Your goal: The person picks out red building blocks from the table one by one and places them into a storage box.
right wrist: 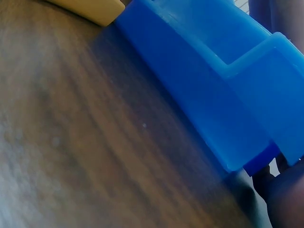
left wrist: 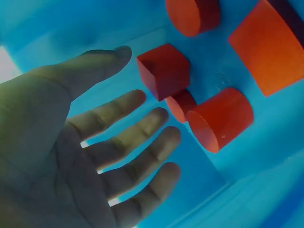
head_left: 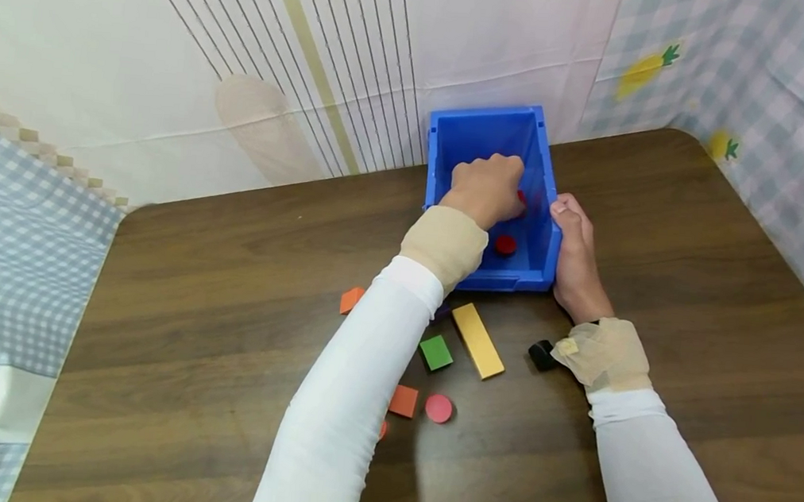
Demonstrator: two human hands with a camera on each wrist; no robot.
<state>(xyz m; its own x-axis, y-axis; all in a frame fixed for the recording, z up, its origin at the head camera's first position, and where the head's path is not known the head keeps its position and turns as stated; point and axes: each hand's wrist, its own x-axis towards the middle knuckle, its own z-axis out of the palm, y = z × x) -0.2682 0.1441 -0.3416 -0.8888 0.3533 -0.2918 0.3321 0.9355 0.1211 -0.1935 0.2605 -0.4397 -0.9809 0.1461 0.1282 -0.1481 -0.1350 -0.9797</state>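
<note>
A blue plastic bin point(head_left: 484, 135) stands at the back of the table. My left hand point(head_left: 488, 185) reaches down inside it. In the left wrist view the fingers of that hand point(left wrist: 90, 147) are spread and slightly bent, with nothing held. Beside its fingertips lie a red cube point(left wrist: 164, 71), a red cylinder point(left wrist: 222, 119), a smaller red round piece point(left wrist: 181, 105) and a larger orange-red block point(left wrist: 270, 50). Another red cylinder point(left wrist: 194, 15) lies at the top. My right hand point(head_left: 577, 254) grips the bin's right wall, the digits at its rim; in the right wrist view it is mostly cut off.
In front of the bin lie a yellow plank point(head_left: 478, 341), a green block point(head_left: 436, 353), a pink disc point(head_left: 439, 408), a red-orange block point(head_left: 403, 401) and an orange block point(head_left: 351, 300). A black piece point(head_left: 543, 355) sits by the right wrist. Patterned cloth point(head_left: 282, 57) borders the table.
</note>
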